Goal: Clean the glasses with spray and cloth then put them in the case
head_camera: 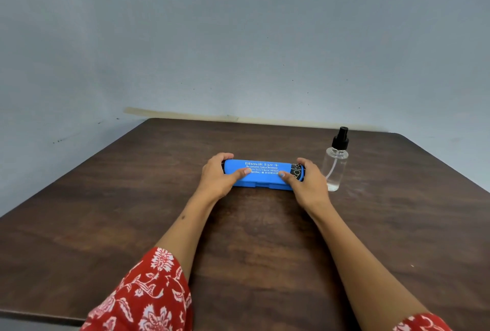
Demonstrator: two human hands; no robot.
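The worktop [132, 211] carries the closed blue case [261, 174] at centre, the spray bottle [335, 166] just right of it. Left hand [216, 177] and right hand [309, 183] grip the case ends, fingers [224, 157] curled round. Steady the base; lift the lid evenly. Glasses not visible.

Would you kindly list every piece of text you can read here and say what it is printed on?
"Bhavik Eye +": large white print on the lid of the blue case.
"BHOPAL" then a number starting "9131514": bottom line on the lid, partly hidden by the thumbs.
Two small middle lines on the lid: too small to read.
Spray bottle: no label visible.
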